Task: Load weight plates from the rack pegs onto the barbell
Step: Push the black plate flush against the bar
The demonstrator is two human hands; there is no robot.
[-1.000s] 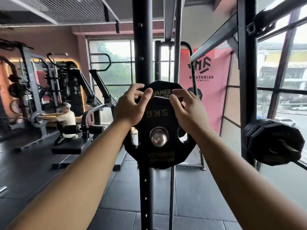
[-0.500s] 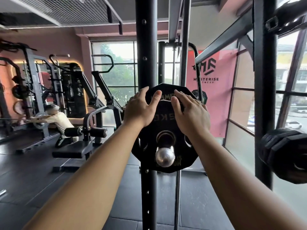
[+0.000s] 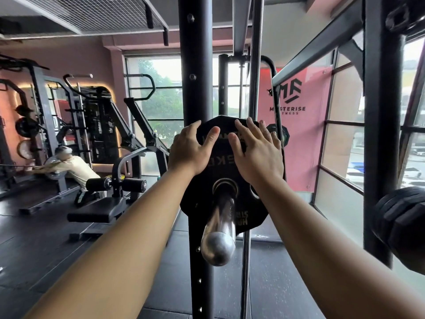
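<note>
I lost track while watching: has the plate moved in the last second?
Yes. The plate has slid farther onto the chrome bar, away from the camera and toward the upright. More of the bar's end now sticks out in front.

1. Two grips are showing: the left grip [image 3: 188, 148] and the right grip [image 3: 257, 153].
2. One weight plate [image 3: 220, 162] is sitting under them.
3. One chrome sleeve [image 3: 219, 236] is sticking through it.
4. One smaller plate [image 3: 279, 132] is hanging behind.
5. One stack of plates [image 3: 402, 229] is showing at the right edge; its plates are blurring together, uncountable.
6. One other person [image 3: 73, 166] is exercising.
7. One padded bench [image 3: 99, 211] is standing nearby.
</note>
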